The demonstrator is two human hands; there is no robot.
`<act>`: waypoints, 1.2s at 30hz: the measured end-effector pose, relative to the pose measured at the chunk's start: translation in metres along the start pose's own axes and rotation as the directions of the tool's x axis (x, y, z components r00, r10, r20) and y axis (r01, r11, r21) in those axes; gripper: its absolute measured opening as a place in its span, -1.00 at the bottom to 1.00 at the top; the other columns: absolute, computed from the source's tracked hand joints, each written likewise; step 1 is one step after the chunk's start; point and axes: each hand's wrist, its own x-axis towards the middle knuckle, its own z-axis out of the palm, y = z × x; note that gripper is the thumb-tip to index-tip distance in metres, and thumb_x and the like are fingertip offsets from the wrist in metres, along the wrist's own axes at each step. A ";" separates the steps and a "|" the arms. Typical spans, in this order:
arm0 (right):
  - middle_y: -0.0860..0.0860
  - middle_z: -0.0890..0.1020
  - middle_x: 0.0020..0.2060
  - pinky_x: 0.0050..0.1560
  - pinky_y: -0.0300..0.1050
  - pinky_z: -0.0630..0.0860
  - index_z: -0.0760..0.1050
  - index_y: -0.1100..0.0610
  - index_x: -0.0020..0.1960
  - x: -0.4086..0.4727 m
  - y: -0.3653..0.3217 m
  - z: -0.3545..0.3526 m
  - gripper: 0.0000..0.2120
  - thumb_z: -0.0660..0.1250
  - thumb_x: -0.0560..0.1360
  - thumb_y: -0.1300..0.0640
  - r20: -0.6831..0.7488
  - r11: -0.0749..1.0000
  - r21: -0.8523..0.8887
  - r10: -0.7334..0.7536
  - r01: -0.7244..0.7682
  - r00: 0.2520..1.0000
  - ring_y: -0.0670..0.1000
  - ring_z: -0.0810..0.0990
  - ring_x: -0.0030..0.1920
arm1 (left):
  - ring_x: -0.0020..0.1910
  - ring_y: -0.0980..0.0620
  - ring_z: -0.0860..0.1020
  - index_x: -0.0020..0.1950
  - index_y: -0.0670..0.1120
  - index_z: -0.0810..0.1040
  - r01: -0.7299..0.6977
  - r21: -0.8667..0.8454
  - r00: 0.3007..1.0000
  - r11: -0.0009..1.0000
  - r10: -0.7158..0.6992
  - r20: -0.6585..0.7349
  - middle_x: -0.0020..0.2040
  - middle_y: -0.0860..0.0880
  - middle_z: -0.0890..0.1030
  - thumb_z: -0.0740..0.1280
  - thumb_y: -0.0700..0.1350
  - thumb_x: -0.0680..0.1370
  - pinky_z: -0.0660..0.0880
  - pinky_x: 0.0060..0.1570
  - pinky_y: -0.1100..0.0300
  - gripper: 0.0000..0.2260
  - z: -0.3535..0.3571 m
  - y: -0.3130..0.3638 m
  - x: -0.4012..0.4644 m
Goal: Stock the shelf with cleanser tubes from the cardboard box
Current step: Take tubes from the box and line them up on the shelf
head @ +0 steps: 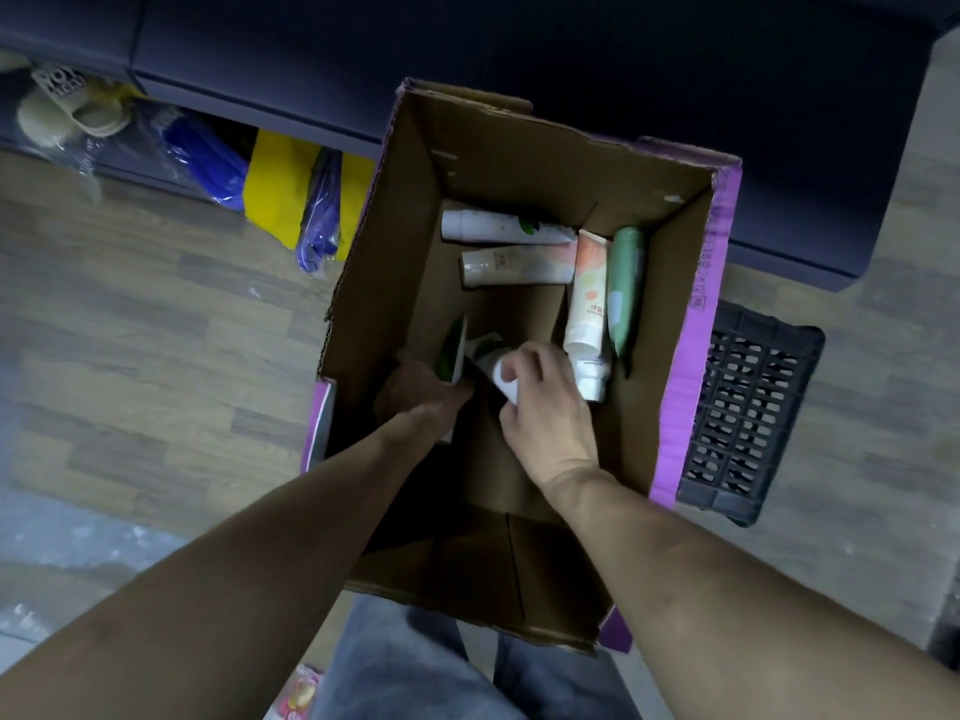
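Both arms reach down into the open cardboard box (524,163) standing on the wood-look floor (130,314); the right hand (545,407) is curled round the white cap end of a tube (501,374) near the middle of the box, lifting that end off the bottom; the left hand (415,392) sits low against the box's left wall, in shadow, with a green-and-white tube (453,350) by its fingers, and whether it grips that tube I cannot tell. More tubes lie on the box's bottom: two white ones (498,228) side by side toward the far wall, a peach-patterned tube (586,298) along the right wall, and a green tube (623,288) just beside it, closer to that wall. Outside the box, a dark plastic crate (748,413) rests on the floor to its right; blue and yellow packets (280,189) lie to its left under a dark shelf unit (571,54), which runs behind the box.
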 end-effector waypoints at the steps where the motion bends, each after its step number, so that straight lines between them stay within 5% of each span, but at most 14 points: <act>1: 0.01 0.47 0.01 -0.14 0.00 0.56 0.42 0.09 -0.08 -0.004 0.000 0.003 -0.64 0.40 0.24 0.40 0.024 1.000 -0.014 -0.003 0.003 1.000 0.13 0.52 0.03 | 0.12 -0.19 0.60 0.28 -0.18 0.42 0.007 -0.003 1.000 1.000 -0.007 0.008 0.17 -0.15 0.58 0.47 0.21 0.41 0.50 -0.07 0.12 -0.37 0.005 0.000 0.000; 5: 0.03 0.33 0.41 0.19 -0.14 0.42 0.48 0.13 -0.04 -0.018 0.010 0.018 -0.85 0.33 0.45 0.32 0.301 0.982 -0.031 0.185 -0.184 0.935 0.10 0.42 0.29 | 0.09 -0.17 0.60 0.29 -0.13 0.48 -0.019 0.000 0.998 1.000 0.019 0.061 0.17 -0.12 0.59 0.47 0.29 0.36 0.51 -0.10 0.11 -0.32 0.017 -0.011 0.002; 7: 0.05 0.33 0.40 0.23 -0.28 0.34 0.51 0.15 -0.05 -0.020 0.015 0.027 -0.90 0.34 0.45 0.29 0.360 0.929 0.029 0.334 -0.368 0.871 0.10 0.43 0.30 | 0.19 -0.16 0.55 0.35 -0.11 0.45 -0.051 0.019 0.996 0.999 0.049 0.080 0.24 -0.11 0.56 0.46 0.26 0.39 0.43 -0.04 0.13 -0.33 0.021 -0.016 0.002; 9: 0.09 0.42 0.25 0.13 -0.36 0.31 0.52 0.20 0.00 -0.018 0.014 0.032 -0.82 0.37 0.41 0.33 0.335 0.855 0.102 0.452 -0.509 0.827 0.11 0.48 0.21 | 0.20 -0.14 0.55 0.31 -0.08 0.47 -0.059 0.009 0.993 0.998 0.058 0.099 0.24 -0.10 0.58 0.46 0.23 0.41 0.46 0.04 0.11 -0.40 0.023 -0.018 0.003; 14: 0.11 0.49 0.23 0.18 -0.04 0.56 0.38 0.13 0.36 -0.008 0.010 0.037 -0.35 0.48 0.31 0.26 0.405 0.653 0.142 0.648 -0.744 0.645 0.16 0.54 0.19 | 0.14 -0.13 0.58 0.26 -0.09 0.47 -0.050 -0.010 0.994 0.999 0.051 0.100 0.16 -0.06 0.61 0.43 0.05 0.48 0.53 0.05 0.07 -0.58 0.019 -0.018 0.002; 16: 0.12 0.49 0.26 0.04 0.01 0.64 0.37 0.12 0.40 -0.005 0.006 0.033 -0.34 0.44 0.32 0.25 0.468 0.605 0.098 0.673 -0.790 0.573 0.20 0.57 0.18 | 0.10 -0.12 0.60 0.24 -0.09 0.49 -0.043 -0.010 0.994 0.999 0.044 0.100 0.14 -0.08 0.62 0.42 0.03 0.47 0.55 -0.01 0.10 -0.60 0.015 -0.017 -0.001; 19: 0.09 0.56 0.12 -0.29 -0.25 0.56 0.45 0.16 0.17 -0.002 0.000 0.022 -0.69 0.38 0.45 0.22 0.491 0.539 0.112 0.700 -0.835 0.518 0.16 0.58 0.07 | 0.01 -0.10 0.61 0.25 -0.15 0.50 -0.038 -0.025 0.992 0.999 0.041 0.123 0.13 -0.12 0.61 0.43 -0.01 0.48 0.49 -0.23 0.19 -0.60 0.003 -0.013 -0.006; 23: 0.08 0.64 0.03 0.04 0.04 0.64 0.52 0.08 0.13 -0.001 -0.007 0.009 -0.66 0.41 0.38 0.22 0.488 0.457 0.226 0.711 -0.860 0.506 0.14 0.63 0.03 | 0.04 -0.11 0.62 0.19 -0.16 0.55 -0.123 0.019 0.988 0.992 0.121 0.091 0.09 -0.13 0.62 0.48 0.02 0.42 0.44 -0.21 0.22 -0.58 -0.014 -0.011 -0.015; 26: 0.00 0.61 -0.07 0.09 -0.01 0.61 0.49 0.04 0.13 0.000 -0.012 -0.003 -0.65 0.47 0.38 0.16 0.503 0.463 0.269 0.680 -0.845 0.533 0.09 0.61 0.02 | -0.02 -0.09 0.63 0.12 -0.15 0.57 -0.167 0.005 0.983 0.986 0.166 0.073 0.01 -0.10 0.64 0.52 0.09 0.35 0.43 -0.23 0.23 -0.54 -0.024 -0.010 -0.026; 30: -0.02 0.62 -0.06 -0.01 -0.11 0.57 0.43 -0.01 0.07 0.002 -0.030 -0.034 -0.58 0.54 0.31 0.01 0.447 0.519 0.356 0.636 -0.777 0.629 0.04 0.62 -0.03 | 0.00 -0.08 0.63 0.08 -0.16 0.56 -0.236 -0.001 0.971 0.972 0.236 0.033 -0.03 -0.09 0.64 0.57 0.11 0.29 0.50 -0.18 0.19 -0.49 -0.043 0.000 -0.048; 36: -0.09 0.56 -0.11 -0.13 -0.16 0.43 0.39 0.03 0.07 0.009 -0.059 -0.099 -0.59 0.50 0.32 0.06 0.171 0.666 0.379 0.632 -0.642 0.756 0.01 0.55 -0.11 | 0.02 -0.11 0.60 0.14 -0.17 0.45 -0.323 0.006 0.942 0.946 0.322 -0.093 0.03 -0.09 0.60 0.56 0.13 0.30 0.46 -0.15 0.14 -0.41 -0.083 0.025 -0.091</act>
